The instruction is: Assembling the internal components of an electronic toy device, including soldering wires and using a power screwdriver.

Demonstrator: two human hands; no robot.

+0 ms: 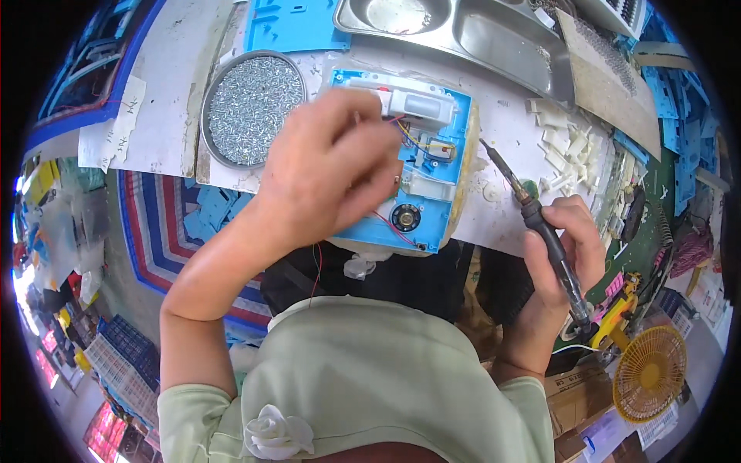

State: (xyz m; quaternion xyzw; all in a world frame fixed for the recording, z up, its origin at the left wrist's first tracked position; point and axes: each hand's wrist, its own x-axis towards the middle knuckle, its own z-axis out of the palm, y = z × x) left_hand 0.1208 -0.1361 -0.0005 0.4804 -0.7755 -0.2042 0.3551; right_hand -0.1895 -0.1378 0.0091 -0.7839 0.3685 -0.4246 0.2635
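A blue plastic housing lies open on the bench in front of me, with a round black speaker, white plastic parts and thin coloured wires inside. Over its left half is my left hand, fingers curled in and slightly blurred; whatever they hold is hidden. Below that hand, a thin red and dark wire hangs past the bench edge. My right hand is closed round the black handle of a soldering iron. The iron's tip points up and left, right of the housing and apart from it.
A round metal bowl full of small screws stands left of the housing. Behind is a compartmented steel tray. White plastic pieces lie in a pile at the right. A yellow fan stands at lower right.
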